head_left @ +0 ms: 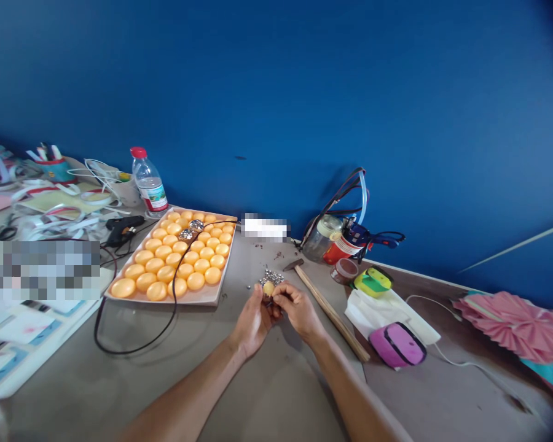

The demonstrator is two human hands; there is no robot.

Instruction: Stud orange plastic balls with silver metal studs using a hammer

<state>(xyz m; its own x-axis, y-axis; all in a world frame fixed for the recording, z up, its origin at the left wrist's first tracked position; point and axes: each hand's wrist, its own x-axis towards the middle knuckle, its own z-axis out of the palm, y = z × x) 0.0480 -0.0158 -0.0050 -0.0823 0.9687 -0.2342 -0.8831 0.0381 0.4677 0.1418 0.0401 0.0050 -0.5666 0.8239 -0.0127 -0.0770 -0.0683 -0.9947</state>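
A small yellow-orange ball [268,288] sits between my hands, its lower part hidden by fingers. My left hand [253,320] is closed around the ball from the left and below. On the other side, my right hand [298,307] has its fingers pinched together against the ball; whatever they hold is too small to make out. Just beyond my fingertips lies a loose pile of small shiny silver pieces [274,276]. To the left, a shallow tray [217,296] holds rows of orange balls [166,273], and two balls with silver-studded surfaces [196,225] rest among them.
A hammer [332,312] lies right of my hands. Behind it stand a clear jar [321,239] and a red container [343,248]. Purple [396,345] and yellow-green cases [373,281] lie farther right. A black cable [133,352] loops over the tray; a bottle [150,187] stands behind.
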